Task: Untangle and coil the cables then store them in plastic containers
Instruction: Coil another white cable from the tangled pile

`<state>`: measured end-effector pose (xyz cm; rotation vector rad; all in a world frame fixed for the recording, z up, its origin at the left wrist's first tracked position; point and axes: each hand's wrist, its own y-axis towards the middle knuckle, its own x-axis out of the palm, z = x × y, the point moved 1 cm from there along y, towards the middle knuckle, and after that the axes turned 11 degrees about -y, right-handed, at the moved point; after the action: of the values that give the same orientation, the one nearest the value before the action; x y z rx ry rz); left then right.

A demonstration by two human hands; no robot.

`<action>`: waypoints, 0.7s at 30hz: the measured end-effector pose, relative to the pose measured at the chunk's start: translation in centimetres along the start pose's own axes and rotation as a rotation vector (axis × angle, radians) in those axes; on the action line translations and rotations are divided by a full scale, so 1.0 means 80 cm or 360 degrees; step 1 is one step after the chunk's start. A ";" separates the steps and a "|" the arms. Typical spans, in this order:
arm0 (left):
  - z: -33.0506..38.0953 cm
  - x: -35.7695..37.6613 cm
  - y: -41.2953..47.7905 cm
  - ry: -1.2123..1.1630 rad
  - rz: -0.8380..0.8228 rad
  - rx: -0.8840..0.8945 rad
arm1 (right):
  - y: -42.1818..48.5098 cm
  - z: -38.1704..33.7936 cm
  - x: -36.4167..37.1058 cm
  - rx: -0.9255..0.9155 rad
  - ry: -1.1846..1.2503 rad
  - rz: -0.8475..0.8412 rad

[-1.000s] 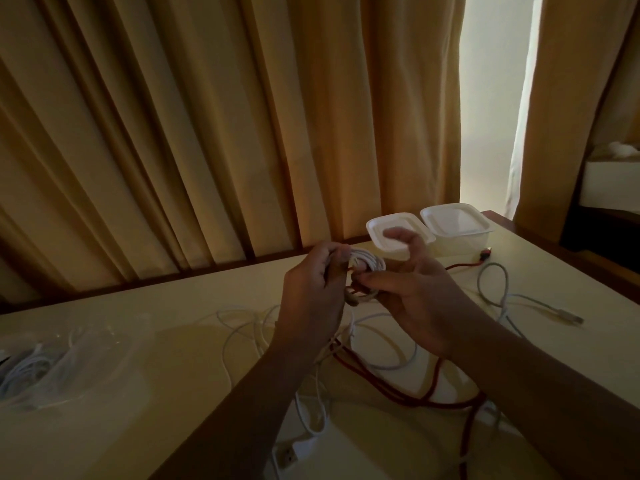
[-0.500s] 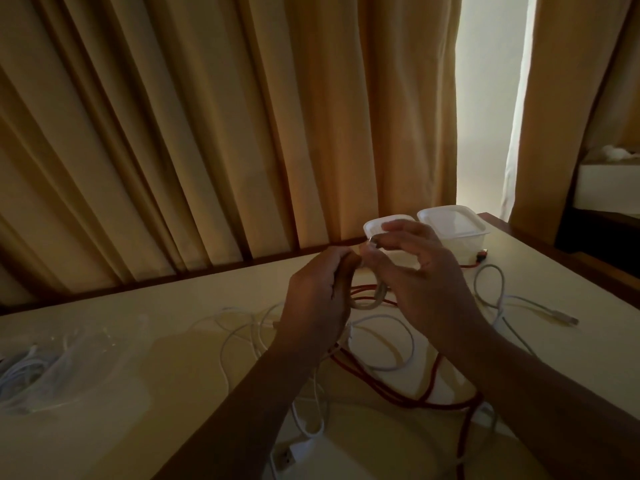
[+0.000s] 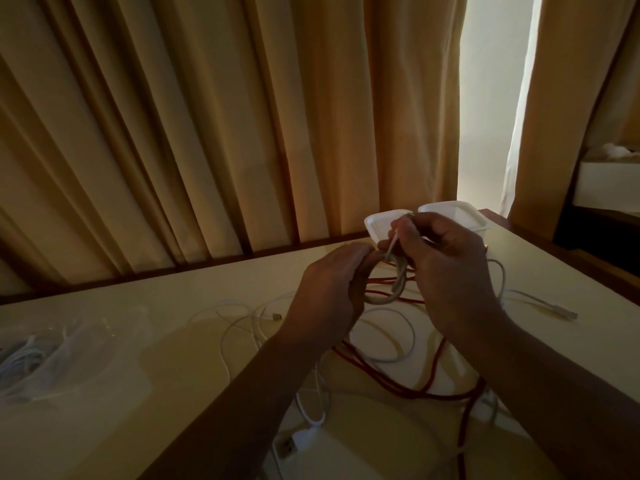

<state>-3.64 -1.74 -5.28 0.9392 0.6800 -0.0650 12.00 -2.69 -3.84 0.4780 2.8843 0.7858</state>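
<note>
above the middle of the table (image 3: 166, 344), both hands hold a small coil of white cable (image 3: 389, 295) up off the surface. the left hand (image 3: 329, 289) has its fingers curled round the left side of the coil, gripping the loops together. the right hand (image 3: 446, 271) is just right of it, fingers bent, pinching a free strand of the same cable between thumb and fingertips at the top of the coil. whether that strand passes through the loops or around them cannot be told in the dim light.

under the hands, a red cable (image 3: 398, 384) lies in loose bends across the table, crossed by tangled white cables (image 3: 381, 358). one more white cable (image 3: 540, 301) trails off to the right and ends in a small connector. at the near edge sits a white charger plug (image 3: 299, 439).

two plastic containers with lids on stand side by side at the far edge of the table, the left container (image 3: 379, 221) touching or just beside the right container (image 3: 462, 213), partly hidden by the right hand. far to the left, a clear plastic bag (image 3: 52, 351) holds a bundle of pale cables. tan curtains (image 3: 207, 133) hang behind the table.
</note>
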 end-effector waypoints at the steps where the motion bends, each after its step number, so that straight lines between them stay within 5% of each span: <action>1: 0.000 0.001 -0.002 0.0024 -0.0040 0.0018 | 0.001 0.003 -0.001 0.0110 0.0076 0.0011; 4: -0.003 0.007 -0.006 0.0092 -0.0118 0.0085 | 0.003 0.007 -0.002 0.0375 0.0084 -0.0016; 8: -0.001 0.012 -0.008 0.0122 -0.0055 0.0196 | 0.009 0.015 -0.005 0.0267 -0.0488 -0.0302; 13: -0.002 0.013 -0.010 0.0117 0.0045 0.0235 | 0.017 0.017 -0.009 0.0416 -0.0407 -0.0515; 16: 0.001 0.012 -0.007 0.0028 0.0084 0.0024 | 0.013 0.014 -0.007 0.0252 -0.0622 -0.0584; 21: -0.004 -0.003 -0.004 -0.0189 0.0310 -0.0270 | 0.009 0.012 -0.008 0.0231 -0.0456 -0.0898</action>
<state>-4.09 -1.73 -5.53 0.8270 0.4739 0.1076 12.93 -1.87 -4.29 -0.2009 2.6036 0.3811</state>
